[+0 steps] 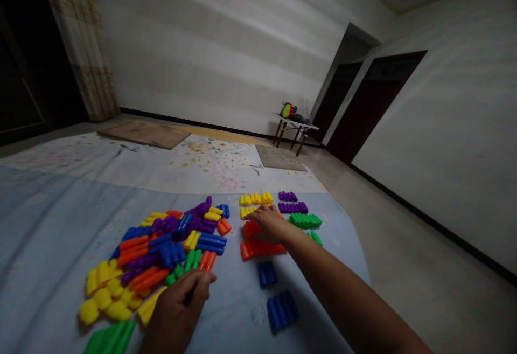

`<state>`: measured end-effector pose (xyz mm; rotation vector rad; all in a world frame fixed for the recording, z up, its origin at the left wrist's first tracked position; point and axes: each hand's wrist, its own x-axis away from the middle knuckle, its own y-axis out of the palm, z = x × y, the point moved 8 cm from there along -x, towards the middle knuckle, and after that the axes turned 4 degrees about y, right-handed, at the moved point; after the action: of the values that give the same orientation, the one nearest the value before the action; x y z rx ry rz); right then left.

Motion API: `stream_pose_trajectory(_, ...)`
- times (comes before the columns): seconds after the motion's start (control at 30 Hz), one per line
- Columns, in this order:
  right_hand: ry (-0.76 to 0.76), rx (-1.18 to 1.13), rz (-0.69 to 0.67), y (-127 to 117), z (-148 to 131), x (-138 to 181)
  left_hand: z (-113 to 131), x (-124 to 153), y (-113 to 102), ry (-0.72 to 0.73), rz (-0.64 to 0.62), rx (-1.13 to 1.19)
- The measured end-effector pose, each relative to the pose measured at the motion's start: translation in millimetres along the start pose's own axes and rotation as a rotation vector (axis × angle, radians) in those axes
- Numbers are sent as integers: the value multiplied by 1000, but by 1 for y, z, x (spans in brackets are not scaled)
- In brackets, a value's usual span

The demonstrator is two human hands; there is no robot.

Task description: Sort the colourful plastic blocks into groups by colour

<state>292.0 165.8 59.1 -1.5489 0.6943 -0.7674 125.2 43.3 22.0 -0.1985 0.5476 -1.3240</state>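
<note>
My left hand (pixel 183 303) is closed at the near edge of a loose heap of coloured plastic finger-shaped pieces (pixel 172 254). Its thumb and index finger press together, and anything between them is hidden. My right hand (pixel 266 223) reaches over sorted groups of these pieces, its fingertips bent down onto a yellow piece (pixel 247 212). Beneath that hand lie orange pieces (pixel 258 249), partly covered by it. Just beyond it is a row of yellow pieces (pixel 256 198). Purple pieces (pixel 293 207) and green pieces (pixel 306 220) sit to its right, and blue pieces (pixel 283 311) lie nearer to me.
A pale flowered cloth (pixel 133 187) covers the surface. Towards its far edge are a brown board (pixel 147 134) and a smaller grey-brown board (pixel 280 158). Beyond, on the floor, a small table (pixel 297 122) bears a colourful bag (pixel 288 110). Yellow rounded pieces (pixel 103 297) lie at the near left.
</note>
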Motion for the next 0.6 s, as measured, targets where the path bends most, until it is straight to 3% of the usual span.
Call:
stream_pose_trajectory(0.17, -1, -61, 21, -10, 9, 5, 0, 1, -1, 23, 5, 0)
stream_pose_trajectory(0.37, 104, -102, 51, -34, 42, 21, 5, 1, -1, 10, 19, 25)
stream_pose_trajectory(0.6, 93, -60, -5, -19, 40, 21, 8, 1, -4, -27, 34, 40)
